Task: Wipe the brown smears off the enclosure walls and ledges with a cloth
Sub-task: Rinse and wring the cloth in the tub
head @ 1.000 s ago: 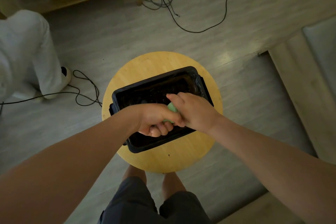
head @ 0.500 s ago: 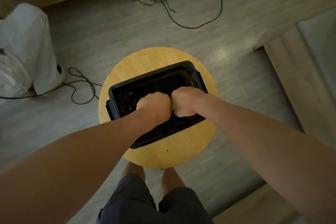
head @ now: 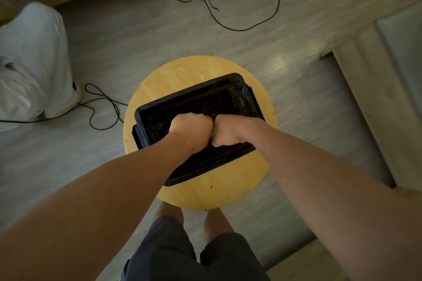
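White trousers point(head: 34, 57) of another person filled the far left, and a black cable point(head: 100, 107) looped on the grey floor beside them. Right of the cable stood a round wooden stool point(head: 194, 70), which carried the black enclosure point(head: 205, 166), set at a slant. Over its open top the left hand point(head: 190, 129) was clenched into a fist, knuckles pressed against the right hand. Only a thin greenish sliver of the cloth point(head: 213, 136) showed between the two fists, both of which gripped it. The right hand point(head: 230, 131) was curled just as tight. Brown smears point(head: 239, 98) marked the enclosure's right inner wall. A pale wooden step point(head: 365, 102) ran along the far right.
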`<action>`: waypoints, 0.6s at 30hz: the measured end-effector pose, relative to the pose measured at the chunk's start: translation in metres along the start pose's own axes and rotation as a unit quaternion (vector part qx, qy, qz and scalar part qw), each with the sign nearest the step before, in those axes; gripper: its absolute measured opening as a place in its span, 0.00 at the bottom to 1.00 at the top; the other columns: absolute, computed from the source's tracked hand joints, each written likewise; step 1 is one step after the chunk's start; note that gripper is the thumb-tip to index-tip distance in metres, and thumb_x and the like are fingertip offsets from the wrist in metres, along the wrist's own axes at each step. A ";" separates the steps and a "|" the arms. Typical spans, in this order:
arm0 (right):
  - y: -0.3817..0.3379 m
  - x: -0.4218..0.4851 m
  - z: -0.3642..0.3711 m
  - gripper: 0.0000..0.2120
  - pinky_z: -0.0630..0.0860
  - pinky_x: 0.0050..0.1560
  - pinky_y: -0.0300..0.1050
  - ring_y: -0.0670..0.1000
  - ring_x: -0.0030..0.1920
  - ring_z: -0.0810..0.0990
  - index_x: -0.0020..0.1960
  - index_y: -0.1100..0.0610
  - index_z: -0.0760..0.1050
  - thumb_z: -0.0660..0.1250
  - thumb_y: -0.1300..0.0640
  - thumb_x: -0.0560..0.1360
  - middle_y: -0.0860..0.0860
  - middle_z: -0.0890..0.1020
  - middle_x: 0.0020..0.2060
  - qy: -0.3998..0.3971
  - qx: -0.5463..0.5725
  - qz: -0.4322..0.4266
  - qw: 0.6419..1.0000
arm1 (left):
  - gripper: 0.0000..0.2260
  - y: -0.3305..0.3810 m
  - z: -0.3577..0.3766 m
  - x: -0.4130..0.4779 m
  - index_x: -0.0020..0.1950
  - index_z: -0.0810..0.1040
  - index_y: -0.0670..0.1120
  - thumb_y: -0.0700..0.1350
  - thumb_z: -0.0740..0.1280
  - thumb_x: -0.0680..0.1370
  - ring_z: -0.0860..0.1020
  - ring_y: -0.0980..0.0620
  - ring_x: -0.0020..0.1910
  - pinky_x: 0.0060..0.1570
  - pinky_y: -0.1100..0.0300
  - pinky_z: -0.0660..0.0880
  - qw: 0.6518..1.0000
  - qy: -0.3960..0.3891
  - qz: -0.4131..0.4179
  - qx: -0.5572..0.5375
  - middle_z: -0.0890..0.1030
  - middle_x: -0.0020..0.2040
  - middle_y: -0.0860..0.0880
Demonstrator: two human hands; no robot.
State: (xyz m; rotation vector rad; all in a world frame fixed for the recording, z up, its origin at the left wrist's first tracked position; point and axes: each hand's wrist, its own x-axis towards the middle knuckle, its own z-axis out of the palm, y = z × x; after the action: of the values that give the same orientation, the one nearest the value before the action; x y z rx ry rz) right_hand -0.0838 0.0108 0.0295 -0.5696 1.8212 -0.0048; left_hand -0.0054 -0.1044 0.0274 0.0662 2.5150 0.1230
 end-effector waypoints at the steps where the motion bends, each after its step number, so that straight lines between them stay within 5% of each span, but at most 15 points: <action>1: 0.000 0.001 0.001 0.19 0.59 0.24 0.40 0.50 0.25 0.63 0.30 0.54 0.63 0.66 0.63 0.75 0.50 0.65 0.26 -0.001 0.008 0.003 1.000 | 0.08 0.000 0.001 0.001 0.60 0.76 0.46 0.42 0.63 0.82 0.83 0.44 0.49 0.39 0.53 0.70 1.000 0.001 0.003 0.007 0.83 0.53 0.47; 9: 0.006 0.003 0.006 0.17 0.55 0.29 0.45 0.52 0.27 0.56 0.31 0.52 0.59 0.66 0.62 0.69 0.49 0.60 0.26 -0.015 0.150 0.045 0.988 | 0.06 -0.004 -0.008 0.011 0.58 0.76 0.46 0.42 0.64 0.82 0.83 0.45 0.48 0.36 0.53 0.69 0.996 0.016 0.051 0.072 0.83 0.51 0.48; 18: 0.006 -0.005 0.006 0.15 0.55 0.31 0.47 0.53 0.29 0.56 0.34 0.52 0.58 0.66 0.61 0.67 0.51 0.60 0.28 -0.038 0.180 0.060 0.981 | 0.06 -0.005 -0.012 0.011 0.58 0.75 0.47 0.43 0.63 0.82 0.83 0.45 0.46 0.37 0.54 0.70 0.993 0.018 0.079 0.088 0.83 0.50 0.48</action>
State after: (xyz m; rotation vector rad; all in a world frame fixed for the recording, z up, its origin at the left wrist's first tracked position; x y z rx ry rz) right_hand -0.0800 0.0199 0.0307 -0.2024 1.7233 -0.2237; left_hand -0.0213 -0.1092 0.0299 0.3386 2.5485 -0.0336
